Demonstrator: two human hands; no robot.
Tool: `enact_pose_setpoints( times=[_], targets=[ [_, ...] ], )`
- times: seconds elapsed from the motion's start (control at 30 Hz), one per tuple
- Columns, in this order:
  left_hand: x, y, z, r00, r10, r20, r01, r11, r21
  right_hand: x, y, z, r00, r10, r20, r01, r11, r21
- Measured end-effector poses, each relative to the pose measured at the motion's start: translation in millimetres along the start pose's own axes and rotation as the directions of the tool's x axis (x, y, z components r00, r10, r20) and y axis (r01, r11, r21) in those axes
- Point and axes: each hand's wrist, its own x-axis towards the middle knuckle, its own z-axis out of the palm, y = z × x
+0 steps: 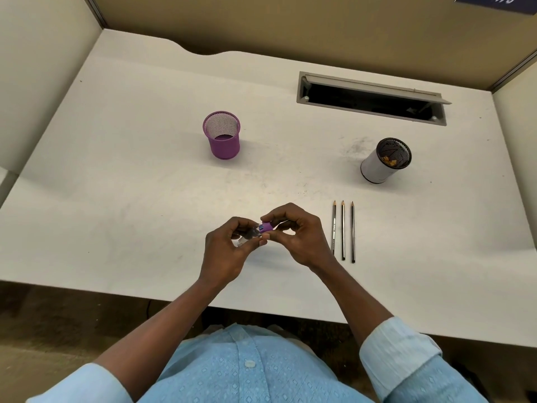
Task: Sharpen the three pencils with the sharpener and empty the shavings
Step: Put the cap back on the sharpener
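Observation:
Both hands hold a small sharpener (260, 229) above the white desk (145, 184). My left hand (225, 251) grips its clear shavings case. My right hand (299, 234) pinches its purple cap end. Three dark pencils (343, 230) lie side by side just right of my right hand, tips pointing away from me. A white mesh-lined cup (385, 161) with tan shavings inside stands at the far right. A purple mesh cup (222, 135) stands behind my hands, and nothing shows inside it.
A grey cable slot (372, 96) with its lid open is set into the desk at the back right. Beige partition walls (290, 21) enclose the desk on three sides. The desk's front edge runs just below my wrists.

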Motion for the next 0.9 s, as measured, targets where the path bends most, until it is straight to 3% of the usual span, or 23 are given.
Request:
enact_pose_setpoints(
  times=[0.27, 0.53, 0.9],
  targets=[
    [-2.6, 1.7, 0.1, 1.0, 0.02, 0.015, -0.019, 1.0, -0.016, 2.4, -1.7, -2.2, 0.989, -0.1, 0.109, 0.114, 0.985, -0.128],
    [-5.8, 1.5, 0.5, 1.0, 0.011, 0.022, -0.01, 1.0, -0.029, 4.8, 0.0, -7.6, 0.977, -0.111, 0.18, 0.15, 0.965, -0.218],
    [-10.7, 4.5, 1.6, 0.999, 0.039, 0.003, -0.039, 0.999, -0.003, 2.8, 1.4, -11.8, 0.988, -0.042, 0.148, 0.082, 0.958, -0.274]
  ],
)
